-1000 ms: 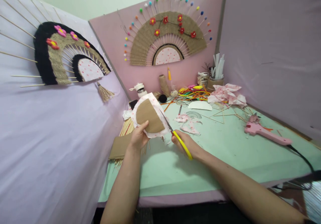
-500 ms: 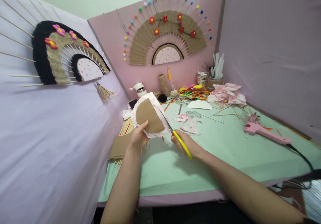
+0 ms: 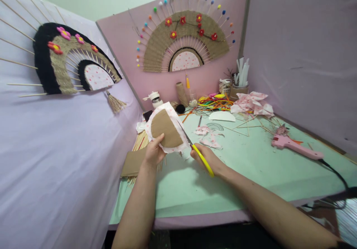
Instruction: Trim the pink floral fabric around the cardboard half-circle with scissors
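My left hand (image 3: 155, 150) is closed on a half-round piece of brown cardboard (image 3: 166, 128) backed with white, pink-dotted fabric (image 3: 168, 108), its thumb lying on the cardboard face. The fabric sticks out as a border all round the board. In my right hand (image 3: 206, 156) are scissors (image 3: 201, 157) with yellow handles. Their blades reach up to the fabric's right-hand border, along the board's straight side. Both hands are raised above the table. Below the left hand lie a sheet of brown cardboard (image 3: 134, 162) and thin wooden sticks (image 3: 141, 141).
A pink glue gun (image 3: 294, 147) with a black cord lies on the right of the green tabletop (image 3: 237, 189). Fabric scraps (image 3: 211, 141), a protractor (image 3: 214, 127) and crumpled fabric (image 3: 252, 104) lie farther back. Decorated fans (image 3: 186, 27) hang on the walls.
Both hands, the fabric-backed cardboard and the scissors stay almost in the same place. The whole view has shifted very slightly.
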### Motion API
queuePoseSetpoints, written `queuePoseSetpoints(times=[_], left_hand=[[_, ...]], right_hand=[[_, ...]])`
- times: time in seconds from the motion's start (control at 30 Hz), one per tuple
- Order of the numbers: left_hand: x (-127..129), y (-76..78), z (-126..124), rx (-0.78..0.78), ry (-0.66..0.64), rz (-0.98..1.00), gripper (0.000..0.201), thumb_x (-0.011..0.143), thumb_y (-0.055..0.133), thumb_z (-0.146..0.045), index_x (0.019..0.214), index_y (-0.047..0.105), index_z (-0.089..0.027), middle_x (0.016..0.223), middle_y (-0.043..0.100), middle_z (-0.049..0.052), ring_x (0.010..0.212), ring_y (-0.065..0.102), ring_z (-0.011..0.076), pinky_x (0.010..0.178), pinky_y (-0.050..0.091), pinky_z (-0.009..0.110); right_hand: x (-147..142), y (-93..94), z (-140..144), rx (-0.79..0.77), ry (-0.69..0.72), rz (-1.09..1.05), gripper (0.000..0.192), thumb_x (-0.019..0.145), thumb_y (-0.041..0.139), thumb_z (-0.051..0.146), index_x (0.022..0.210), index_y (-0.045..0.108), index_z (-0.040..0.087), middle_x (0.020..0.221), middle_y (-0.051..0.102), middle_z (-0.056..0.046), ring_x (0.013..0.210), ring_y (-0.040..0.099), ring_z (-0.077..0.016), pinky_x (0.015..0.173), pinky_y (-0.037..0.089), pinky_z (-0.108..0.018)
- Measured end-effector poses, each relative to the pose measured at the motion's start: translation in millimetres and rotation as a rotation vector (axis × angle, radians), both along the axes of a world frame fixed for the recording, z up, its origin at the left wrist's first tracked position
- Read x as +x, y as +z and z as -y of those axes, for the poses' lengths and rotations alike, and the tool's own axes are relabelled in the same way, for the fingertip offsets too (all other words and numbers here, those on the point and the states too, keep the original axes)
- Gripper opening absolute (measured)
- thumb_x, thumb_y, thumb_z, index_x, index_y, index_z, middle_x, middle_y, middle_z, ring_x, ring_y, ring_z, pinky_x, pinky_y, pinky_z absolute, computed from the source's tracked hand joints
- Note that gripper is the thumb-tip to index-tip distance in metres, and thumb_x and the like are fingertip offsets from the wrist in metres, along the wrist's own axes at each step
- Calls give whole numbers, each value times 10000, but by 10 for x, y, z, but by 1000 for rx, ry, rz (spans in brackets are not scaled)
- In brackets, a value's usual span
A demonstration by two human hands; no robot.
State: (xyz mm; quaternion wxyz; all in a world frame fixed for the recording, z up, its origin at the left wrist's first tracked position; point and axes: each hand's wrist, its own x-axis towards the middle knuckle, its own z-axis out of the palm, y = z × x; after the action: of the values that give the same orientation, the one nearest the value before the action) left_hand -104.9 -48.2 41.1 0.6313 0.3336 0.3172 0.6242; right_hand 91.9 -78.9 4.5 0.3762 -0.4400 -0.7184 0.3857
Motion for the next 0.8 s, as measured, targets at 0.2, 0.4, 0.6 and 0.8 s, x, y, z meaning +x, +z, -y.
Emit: queuePoseSetpoints(times=[0.2,0.4,0.6,0.8], left_hand=[[34,8,11,-31,7,32,464,776,608,-146,1236,564,-191,1100,703,64,1143,583,259,1026,422,448],[45,-21,3,-30,-8,37,473,780,614,-151,1247,551,-189,1103,703,61,1168,565,254,1047,401,442],[48,-32,-4,-32,-10,31,488,766,629,-160,1247,550,-192,1141,685,74,1174,559,266,1038,409,451],[70,-15,8,-27,-12,40,497,770,622,-158,1258,540,-202,1170,672,69,1181,554,264,1037,411,449]], right_hand=[[13,-2,6,29,73,-4,442,879,300,611,739,404,205,651,452,23,598,418,-132,560,334,-260],[15,10,22,1,70,-19,444,882,301,615,727,392,209,608,451,31,571,419,-128,529,339,-251],[10,10,37,-37,56,-44,490,854,311,673,687,368,215,551,446,33,512,410,-119,481,319,-244],[6,19,46,-39,34,-59,478,857,329,656,666,361,219,529,423,34,505,401,-120,473,305,-243]])
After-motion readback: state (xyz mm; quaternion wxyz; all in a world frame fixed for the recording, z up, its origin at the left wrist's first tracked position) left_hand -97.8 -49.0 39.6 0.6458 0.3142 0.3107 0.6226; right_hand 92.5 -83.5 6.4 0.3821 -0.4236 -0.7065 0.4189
